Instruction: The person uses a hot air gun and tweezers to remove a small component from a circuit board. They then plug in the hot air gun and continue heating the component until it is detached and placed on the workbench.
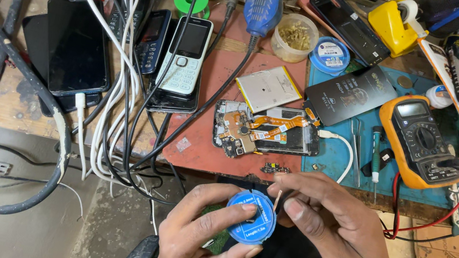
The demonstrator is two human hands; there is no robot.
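Holding a small round blue spool (251,217) below the front edge of the workbench (12,104), the person's left hand (196,240) had it clamped edge to edge, the thumb pressed across the upper rim and the fingers curled under the lower rim, with the labelled face turned up toward the head camera. The right hand (332,225) sat just beside it on the right, thumb and forefinger pinched together on a thin coppery strand (278,200) that rose from the spool's upper right edge. The two hands were close together, nearly touching over the spool, and both hung in front of the bench rather than over it. Just above them, on the red mat (214,71), lay an opened smartphone (266,132) with its circuit board and orange flex cables exposed, and a flat silver battery (268,88) lay just beyond it. An orange multimeter (417,142) with red and black leads rested on the blue mat (329,157) to the right, well apart from the spool, while a second blue spool (329,54) sat further back near a tub of brass parts (294,37).
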